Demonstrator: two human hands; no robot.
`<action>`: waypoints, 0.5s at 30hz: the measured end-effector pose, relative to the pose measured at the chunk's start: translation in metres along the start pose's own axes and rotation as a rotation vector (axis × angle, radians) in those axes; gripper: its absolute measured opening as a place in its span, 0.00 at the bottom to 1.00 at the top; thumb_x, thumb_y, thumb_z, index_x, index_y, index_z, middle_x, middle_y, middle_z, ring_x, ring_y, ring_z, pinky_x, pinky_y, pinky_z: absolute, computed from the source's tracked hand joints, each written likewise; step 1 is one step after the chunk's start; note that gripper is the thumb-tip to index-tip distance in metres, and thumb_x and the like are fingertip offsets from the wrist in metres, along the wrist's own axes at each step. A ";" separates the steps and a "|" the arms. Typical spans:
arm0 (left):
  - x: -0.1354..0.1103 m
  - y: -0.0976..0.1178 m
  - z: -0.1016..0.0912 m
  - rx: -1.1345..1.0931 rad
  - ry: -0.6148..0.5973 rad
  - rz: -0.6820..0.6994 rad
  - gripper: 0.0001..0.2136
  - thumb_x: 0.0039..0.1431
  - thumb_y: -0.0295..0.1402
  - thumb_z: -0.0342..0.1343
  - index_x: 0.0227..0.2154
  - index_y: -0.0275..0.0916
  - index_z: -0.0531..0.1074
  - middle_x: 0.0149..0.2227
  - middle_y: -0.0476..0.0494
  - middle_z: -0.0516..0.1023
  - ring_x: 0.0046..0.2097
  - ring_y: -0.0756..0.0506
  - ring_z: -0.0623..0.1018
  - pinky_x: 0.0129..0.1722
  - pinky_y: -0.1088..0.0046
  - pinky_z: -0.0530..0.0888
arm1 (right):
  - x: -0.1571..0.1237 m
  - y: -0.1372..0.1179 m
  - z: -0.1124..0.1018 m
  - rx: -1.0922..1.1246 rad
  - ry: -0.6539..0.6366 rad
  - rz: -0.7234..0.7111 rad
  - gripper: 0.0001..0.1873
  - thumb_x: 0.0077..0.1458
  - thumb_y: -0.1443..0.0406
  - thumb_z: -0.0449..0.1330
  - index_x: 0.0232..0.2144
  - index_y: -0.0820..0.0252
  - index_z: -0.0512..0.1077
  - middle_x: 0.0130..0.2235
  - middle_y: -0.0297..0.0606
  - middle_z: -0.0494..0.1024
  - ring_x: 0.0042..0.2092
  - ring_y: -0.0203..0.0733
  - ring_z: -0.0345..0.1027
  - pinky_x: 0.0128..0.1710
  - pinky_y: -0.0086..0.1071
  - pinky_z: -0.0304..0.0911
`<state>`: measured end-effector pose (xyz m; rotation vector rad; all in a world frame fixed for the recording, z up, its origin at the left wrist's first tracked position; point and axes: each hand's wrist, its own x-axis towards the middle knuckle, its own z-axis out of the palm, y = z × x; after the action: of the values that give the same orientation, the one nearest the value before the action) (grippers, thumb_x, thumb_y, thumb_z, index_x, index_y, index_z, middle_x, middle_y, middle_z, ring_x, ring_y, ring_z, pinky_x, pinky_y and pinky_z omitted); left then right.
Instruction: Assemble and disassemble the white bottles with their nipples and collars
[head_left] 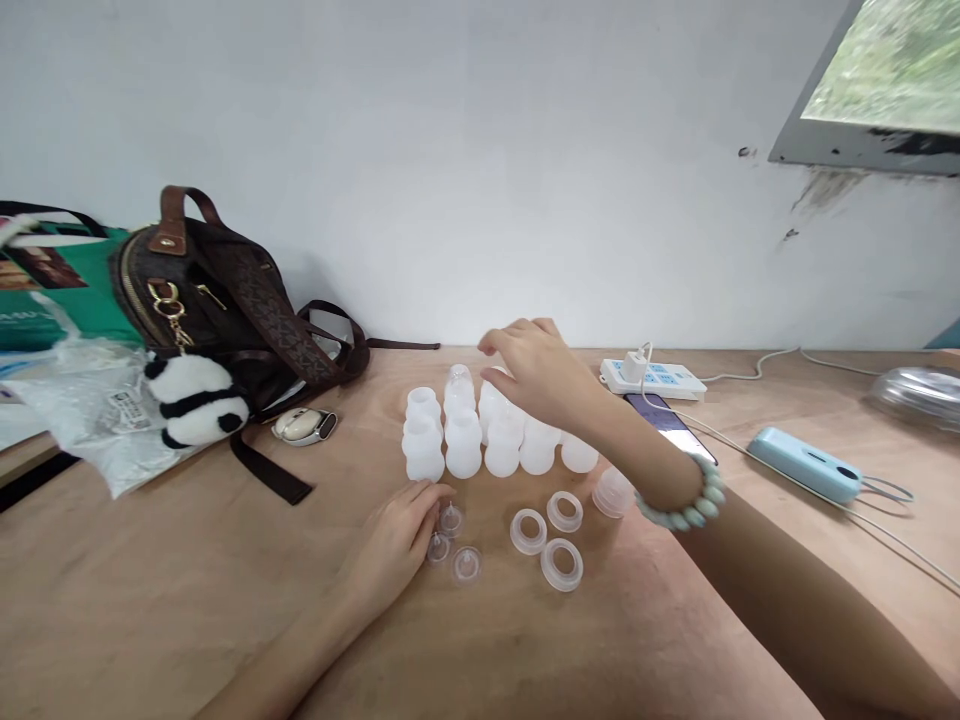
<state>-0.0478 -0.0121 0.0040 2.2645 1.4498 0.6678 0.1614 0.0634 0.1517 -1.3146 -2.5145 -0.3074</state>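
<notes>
Two rows of milky-white small bottles (pixel 463 445) with pinched waists stand on the table near the wall. One at the back carries a clear, rounded top (pixel 459 376). Over the back row hovers my right hand (pixel 532 365), thumb and forefinger apart, with nothing seen between them; it hides part of some bottles. My left hand (pixel 409 525) rests on the table in front of the bottles, fingers loosely stretched beside several small clear round pieces (pixel 466 566). Right of these lie several translucent rings (pixel 562 565). A stack of rings (pixel 613 493) sits by my right forearm.
A brown backpack (pixel 247 300) with a panda pouch (pixel 199 400) stands at left, near a plastic bag (pixel 105 420) and a computer mouse (pixel 296 425). At right are a power strip (pixel 675 380), a phone (pixel 675 425), a blue power bank (pixel 806 465) and cables.
</notes>
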 end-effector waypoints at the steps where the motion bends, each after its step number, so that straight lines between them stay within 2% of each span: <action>1: 0.000 0.000 0.000 0.005 0.023 0.012 0.16 0.67 0.29 0.39 0.44 0.39 0.73 0.40 0.40 0.80 0.41 0.40 0.79 0.40 0.64 0.73 | 0.015 -0.002 0.003 -0.007 -0.037 -0.005 0.11 0.66 0.65 0.54 0.44 0.68 0.72 0.46 0.51 0.80 0.51 0.54 0.69 0.55 0.46 0.52; 5: -0.002 0.001 -0.003 0.023 0.129 0.069 0.14 0.67 0.29 0.41 0.43 0.40 0.72 0.37 0.42 0.80 0.39 0.40 0.79 0.39 0.64 0.73 | 0.054 -0.009 0.027 -0.003 -0.146 -0.021 0.12 0.58 0.60 0.63 0.36 0.66 0.74 0.37 0.47 0.81 0.45 0.52 0.73 0.53 0.46 0.55; 7: -0.003 0.002 -0.005 0.033 0.191 0.097 0.13 0.67 0.29 0.42 0.42 0.40 0.72 0.37 0.41 0.80 0.39 0.40 0.79 0.39 0.64 0.73 | 0.061 -0.010 0.034 0.003 -0.172 -0.016 0.11 0.55 0.61 0.67 0.33 0.65 0.74 0.35 0.45 0.81 0.43 0.51 0.73 0.52 0.46 0.55; 9: -0.004 0.004 -0.008 0.046 0.262 0.137 0.11 0.68 0.29 0.43 0.42 0.40 0.72 0.38 0.41 0.80 0.40 0.40 0.79 0.40 0.64 0.74 | 0.061 -0.006 0.031 0.012 -0.143 0.000 0.10 0.56 0.62 0.66 0.33 0.65 0.74 0.35 0.45 0.81 0.43 0.50 0.73 0.53 0.47 0.54; 13: -0.006 0.007 -0.012 0.062 0.421 0.219 0.08 0.67 0.28 0.47 0.45 0.41 0.69 0.41 0.41 0.77 0.44 0.41 0.77 0.44 0.63 0.73 | 0.036 0.014 -0.009 0.046 0.047 0.073 0.14 0.64 0.59 0.58 0.42 0.67 0.72 0.41 0.45 0.79 0.49 0.51 0.70 0.57 0.48 0.51; 14: -0.006 0.008 -0.013 0.056 0.480 0.229 0.09 0.67 0.28 0.49 0.48 0.42 0.68 0.44 0.41 0.75 0.46 0.40 0.76 0.45 0.62 0.73 | 0.024 0.018 -0.021 0.071 0.132 0.100 0.15 0.65 0.58 0.57 0.43 0.66 0.72 0.44 0.45 0.78 0.50 0.50 0.69 0.56 0.48 0.52; 15: -0.006 0.009 -0.014 0.034 0.546 0.234 0.12 0.66 0.28 0.51 0.51 0.44 0.66 0.48 0.40 0.73 0.49 0.39 0.75 0.47 0.61 0.73 | 0.011 0.022 -0.031 0.187 0.304 0.106 0.12 0.64 0.59 0.58 0.42 0.64 0.72 0.45 0.43 0.77 0.49 0.48 0.69 0.55 0.45 0.55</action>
<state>-0.0510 -0.0210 0.0193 2.4122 1.4250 1.4333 0.1781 0.0743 0.1855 -1.2202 -2.1578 -0.2229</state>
